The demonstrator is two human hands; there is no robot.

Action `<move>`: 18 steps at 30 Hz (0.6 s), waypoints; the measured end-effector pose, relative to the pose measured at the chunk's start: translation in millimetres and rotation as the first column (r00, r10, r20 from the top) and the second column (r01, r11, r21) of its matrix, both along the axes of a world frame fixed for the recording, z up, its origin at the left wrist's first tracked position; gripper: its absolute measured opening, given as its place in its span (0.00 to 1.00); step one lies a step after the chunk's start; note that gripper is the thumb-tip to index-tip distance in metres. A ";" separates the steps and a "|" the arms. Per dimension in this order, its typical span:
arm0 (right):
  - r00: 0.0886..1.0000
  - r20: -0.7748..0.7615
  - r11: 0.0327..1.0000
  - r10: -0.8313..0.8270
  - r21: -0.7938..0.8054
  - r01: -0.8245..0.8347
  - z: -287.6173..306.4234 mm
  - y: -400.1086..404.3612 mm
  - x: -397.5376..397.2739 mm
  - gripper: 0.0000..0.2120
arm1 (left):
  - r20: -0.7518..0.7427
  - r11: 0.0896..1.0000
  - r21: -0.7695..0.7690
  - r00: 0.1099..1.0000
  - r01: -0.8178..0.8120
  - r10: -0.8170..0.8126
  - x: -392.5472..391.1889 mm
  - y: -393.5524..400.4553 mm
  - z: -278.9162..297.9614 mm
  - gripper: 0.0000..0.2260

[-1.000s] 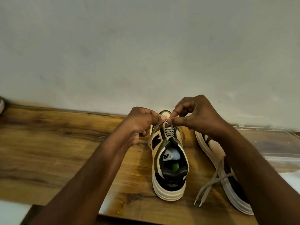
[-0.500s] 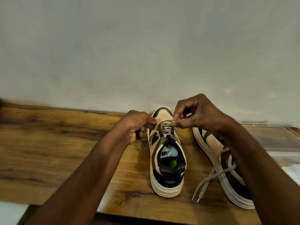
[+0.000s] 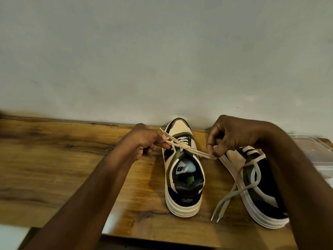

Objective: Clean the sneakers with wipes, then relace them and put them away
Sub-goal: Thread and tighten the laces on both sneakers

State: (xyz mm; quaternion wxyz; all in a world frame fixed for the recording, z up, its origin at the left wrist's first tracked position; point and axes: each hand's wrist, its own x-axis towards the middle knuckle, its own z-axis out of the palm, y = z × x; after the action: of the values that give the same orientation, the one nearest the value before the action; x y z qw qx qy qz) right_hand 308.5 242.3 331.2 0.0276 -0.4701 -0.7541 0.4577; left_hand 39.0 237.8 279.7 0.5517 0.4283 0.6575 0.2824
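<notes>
Left hand (image 3: pixel 144 141) and right hand (image 3: pixel 232 136) each pinching lace (image 3: pixel 185 147) ends, knot over upright sneaker (image 3: pixel 183 170), second sneaker (image 3: pixel 255 186) beside, wooden table (image 3: pixel 54 159)

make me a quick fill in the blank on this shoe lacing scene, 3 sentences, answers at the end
1. The left hand and right hand pull the lace ends of the middle sneaker in ____ directions.
2. The other sneaker has its laces hanging ____.
3. Both sneakers stand on a ____ table.

Answers: opposite; untied; wooden
</notes>
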 end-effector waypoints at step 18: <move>0.951 -0.309 1.000 0.021 0.012 -0.018 -9.3 1.2 -5.0 0.06 | -0.125 1.000 0.006 0.992 0.004 -0.003 2.5 1.7 -12.5 0.05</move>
State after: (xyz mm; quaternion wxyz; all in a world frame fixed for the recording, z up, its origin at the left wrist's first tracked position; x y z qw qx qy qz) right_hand 303.5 243.5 321.9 0.1428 -0.3851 -0.7471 0.5227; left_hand 41.5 239.5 267.3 0.5086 0.4480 0.6891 0.2564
